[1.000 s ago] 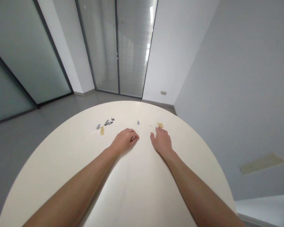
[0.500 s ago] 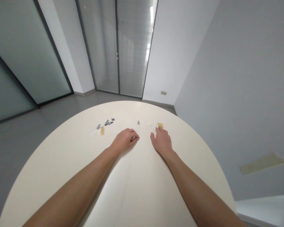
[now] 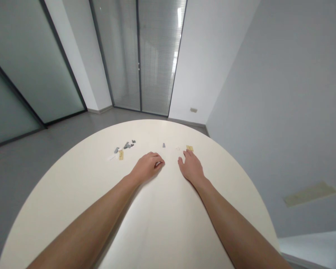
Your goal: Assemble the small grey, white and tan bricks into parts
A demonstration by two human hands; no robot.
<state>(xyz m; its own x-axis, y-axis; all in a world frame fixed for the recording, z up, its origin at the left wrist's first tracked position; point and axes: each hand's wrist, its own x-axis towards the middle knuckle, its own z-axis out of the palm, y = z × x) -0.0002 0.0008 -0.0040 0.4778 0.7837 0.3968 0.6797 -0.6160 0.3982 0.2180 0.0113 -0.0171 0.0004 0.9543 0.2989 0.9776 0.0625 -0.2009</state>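
Note:
My left hand [image 3: 147, 166] rests on the white table with thumb and forefinger pinched together. Whatever that pinch may hold is hidden or too small to make out. Just beyond its fingertips a small grey piece [image 3: 164, 145] lies by itself. My right hand [image 3: 192, 167] lies palm down with the fingers apart, holding nothing that I can see. Its fingertips reach to the near edge of a small yellow piece [image 3: 189, 148]; whether they touch it I cannot tell. A tiny white loop-like bit [image 3: 178, 148] sits to the left of those fingers.
Several small grey and dark pieces [image 3: 127, 145] are grouped on the far left of the round table [image 3: 168, 224]. Near them lie a second yellow piece [image 3: 121, 155] and a whitish strip [image 3: 112, 157]. Glass panels and walls stand beyond the table.
The fingers of my right hand have shifted very slightly. My left hand and the small pieces stay where they were.

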